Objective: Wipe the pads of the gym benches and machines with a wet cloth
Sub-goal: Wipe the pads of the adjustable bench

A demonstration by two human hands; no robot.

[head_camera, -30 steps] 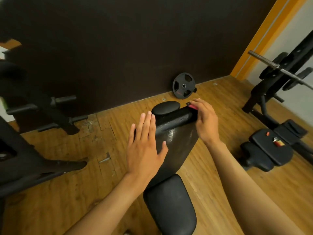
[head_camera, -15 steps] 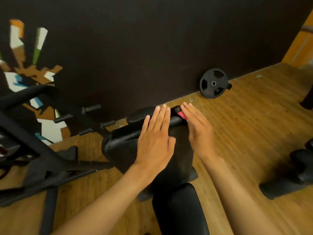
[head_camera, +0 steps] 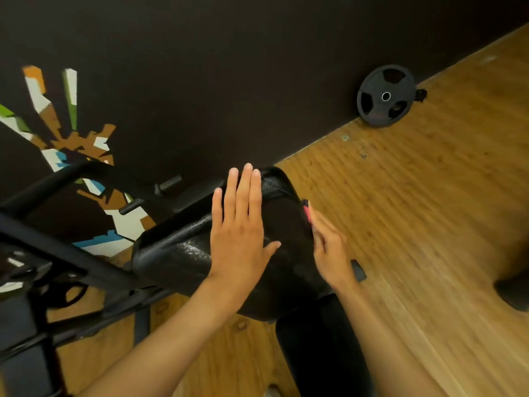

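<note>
A black padded bench back (head_camera: pixel 177 253) runs from the centre towards the dark wall, its surface shiny and textured. My left hand (head_camera: pixel 240 227) lies flat on top of it, fingers straight and slightly apart, holding nothing. A matte dark cloth (head_camera: pixel 289 222) with a pink edge (head_camera: pixel 307 213) seems to drape over the pad's far right end. My right hand (head_camera: pixel 332 253) presses against the pad's right side, fingers on that pink edge. The black seat pad (head_camera: pixel 315 345) sits below, between my forearms.
A black machine frame (head_camera: pixel 71 262) with pegs crowds the left side. A weight plate (head_camera: pixel 385 96) leans on the dark wall at the upper right. Another black pad (head_camera: pixel 515 290) pokes in at the right edge. Wooden floor stretches to the right.
The view has swung left and closer to the pad. My left hand slid up onto the pad's top; my right hand dropped down along its right side with the pink-edged cloth.
</note>
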